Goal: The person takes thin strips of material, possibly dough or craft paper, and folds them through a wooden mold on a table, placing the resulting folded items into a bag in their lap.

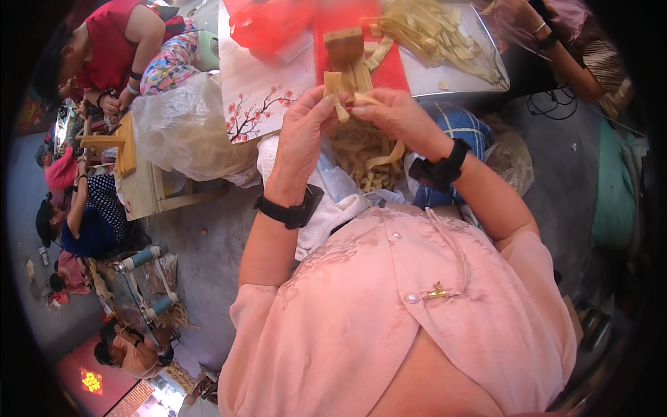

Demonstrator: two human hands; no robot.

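Note:
My left hand (309,115) pinches a small folded piece of pale yellow husk strip (333,83) that fans out at its top and narrows below the fingers. Close beside it, my right hand (392,118) is closed on a thin pale strip (367,100) reaching toward the folded piece. Whether the two strips are joined I cannot tell. Just beyond the hands a brown wooden block (344,46) stands over more strips on a red cloth (394,68). Under the hands, curled strips (372,156) lie heaped near my lap.
A pile of flat pale strips (438,35) lies on a metal tray (486,83) at the far right. Red plastic (267,28) covers part of the white table (243,90). A clear plastic bag (187,125) and wooden bench (149,184) stand left; co-workers sit on both sides.

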